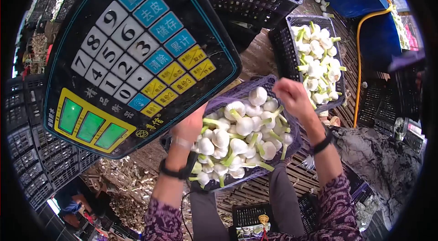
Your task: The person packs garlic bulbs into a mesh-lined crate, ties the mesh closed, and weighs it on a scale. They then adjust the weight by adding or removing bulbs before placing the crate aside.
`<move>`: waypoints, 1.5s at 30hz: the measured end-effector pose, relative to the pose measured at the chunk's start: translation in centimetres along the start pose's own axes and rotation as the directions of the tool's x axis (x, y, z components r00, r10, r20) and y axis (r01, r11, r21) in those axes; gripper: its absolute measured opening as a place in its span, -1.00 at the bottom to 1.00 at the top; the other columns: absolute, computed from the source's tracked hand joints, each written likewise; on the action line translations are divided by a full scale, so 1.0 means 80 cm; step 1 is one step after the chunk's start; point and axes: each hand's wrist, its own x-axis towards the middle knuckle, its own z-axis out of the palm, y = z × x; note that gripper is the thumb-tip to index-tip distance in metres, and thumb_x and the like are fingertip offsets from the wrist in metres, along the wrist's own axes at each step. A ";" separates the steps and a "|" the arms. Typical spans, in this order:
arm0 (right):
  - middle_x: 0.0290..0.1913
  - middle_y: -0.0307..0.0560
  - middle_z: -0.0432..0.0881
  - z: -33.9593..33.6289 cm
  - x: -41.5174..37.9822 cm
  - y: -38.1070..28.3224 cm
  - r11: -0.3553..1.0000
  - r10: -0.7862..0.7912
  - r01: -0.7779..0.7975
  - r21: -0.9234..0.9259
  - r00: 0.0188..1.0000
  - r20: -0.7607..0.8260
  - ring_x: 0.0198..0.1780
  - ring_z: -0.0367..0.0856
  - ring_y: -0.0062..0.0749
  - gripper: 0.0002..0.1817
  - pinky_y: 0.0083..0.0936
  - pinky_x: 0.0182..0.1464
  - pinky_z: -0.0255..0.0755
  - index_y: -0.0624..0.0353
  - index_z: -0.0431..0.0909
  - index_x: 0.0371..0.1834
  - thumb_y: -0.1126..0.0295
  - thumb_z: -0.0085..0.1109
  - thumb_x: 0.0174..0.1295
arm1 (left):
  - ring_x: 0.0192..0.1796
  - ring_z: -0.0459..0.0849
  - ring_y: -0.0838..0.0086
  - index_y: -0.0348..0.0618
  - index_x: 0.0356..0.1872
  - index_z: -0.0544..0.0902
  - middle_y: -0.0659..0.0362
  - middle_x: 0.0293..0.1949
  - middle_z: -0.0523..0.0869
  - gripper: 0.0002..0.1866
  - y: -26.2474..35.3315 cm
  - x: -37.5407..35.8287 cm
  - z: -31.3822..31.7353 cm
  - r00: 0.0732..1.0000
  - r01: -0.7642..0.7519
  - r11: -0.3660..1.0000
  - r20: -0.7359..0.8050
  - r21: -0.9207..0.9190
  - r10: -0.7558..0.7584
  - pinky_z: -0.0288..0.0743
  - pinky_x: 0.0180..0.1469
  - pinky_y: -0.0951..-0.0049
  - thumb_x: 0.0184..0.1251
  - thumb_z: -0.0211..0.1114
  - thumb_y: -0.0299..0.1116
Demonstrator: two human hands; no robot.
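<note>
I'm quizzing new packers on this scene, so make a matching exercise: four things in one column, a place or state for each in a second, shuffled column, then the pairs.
Things:
1. scale panel
2. purple mesh bag
3. black crate
4. orange hose

Places or states:
A. held open at its rim by the left hand and right hand, heaped with garlic
B. runs along the blue box at the right
C. fills the upper left, with number keys and green displays
D. sits beyond the right hand, filled with garlic

Pairs: 1-C, 2-A, 3-D, 4-B
</note>
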 end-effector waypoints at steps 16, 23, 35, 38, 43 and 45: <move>-0.06 0.14 0.54 0.063 -0.133 0.115 0.778 0.447 -0.586 -0.227 0.770 -0.455 -0.09 0.51 -0.26 -0.45 -0.48 0.02 0.32 0.35 0.34 0.13 0.09 -0.03 0.25 | -0.43 0.52 0.48 -0.04 -0.11 0.52 0.26 -0.36 0.61 -0.48 -0.235 -0.222 -0.105 0.088 0.778 -0.295 0.562 -0.554 -0.823 0.44 -0.42 0.37 0.24 0.01 0.21; -0.13 0.19 0.56 0.067 -0.130 0.110 0.720 0.403 -0.607 -0.335 0.760 -0.510 -0.13 0.51 -0.10 -0.47 -0.40 -0.02 0.32 0.36 0.45 -0.02 0.08 0.05 0.17 | -0.80 0.30 0.58 -0.02 -0.31 0.57 0.31 -0.74 0.44 -0.76 -0.255 -0.200 -0.130 0.215 0.831 -0.210 0.646 -0.515 -0.732 0.10 -0.81 0.55 0.29 0.11 -0.09; -0.23 0.19 0.57 0.070 -0.128 0.098 0.737 0.332 -0.554 -0.387 0.796 -0.506 -0.18 0.51 0.00 -0.49 -0.33 -0.07 0.32 0.30 0.47 -0.07 0.05 0.05 0.14 | -0.61 0.51 0.52 -0.23 -0.40 0.69 0.26 -0.64 0.59 -0.89 -0.087 -0.213 -0.151 0.965 0.158 0.987 -0.207 -0.021 -0.159 0.40 -0.52 0.59 0.10 0.30 -0.41; -0.27 0.16 0.57 0.065 -0.128 0.095 0.775 0.397 -0.549 -0.313 0.808 -0.435 -0.21 0.52 -0.05 -0.50 -0.38 -0.11 0.33 0.32 0.48 -0.10 0.05 0.06 0.14 | -0.41 0.57 0.45 -0.19 -0.13 0.64 0.20 -0.35 0.65 -0.70 -0.085 -0.275 -0.182 0.948 0.278 0.960 -0.166 0.013 -0.272 0.47 -0.37 0.54 0.04 0.33 -0.43; 0.01 -0.15 0.51 0.005 -0.169 0.075 0.651 0.715 -0.400 0.646 0.609 -0.344 -0.04 0.49 -0.29 -0.57 -0.22 0.07 0.29 0.02 0.30 0.19 0.21 -0.07 0.25 | -0.12 0.52 0.45 -0.08 0.25 0.30 0.11 0.02 0.48 -0.31 -0.127 -0.299 -0.159 0.608 0.507 0.403 -0.015 -0.762 -0.794 0.44 -0.17 0.51 0.01 0.34 -0.44; -0.01 -0.14 0.50 -0.013 -0.253 0.112 0.483 0.802 -0.339 0.807 0.540 -0.254 -0.03 0.49 -0.32 -0.59 -0.24 0.04 0.32 0.03 0.32 0.14 0.24 -0.03 0.22 | -0.06 0.49 0.46 -0.05 0.32 0.19 0.10 0.09 0.41 -0.21 -0.133 -0.298 -0.148 0.572 0.517 0.125 0.233 -0.847 -0.787 0.42 -0.13 0.52 0.00 0.34 -0.43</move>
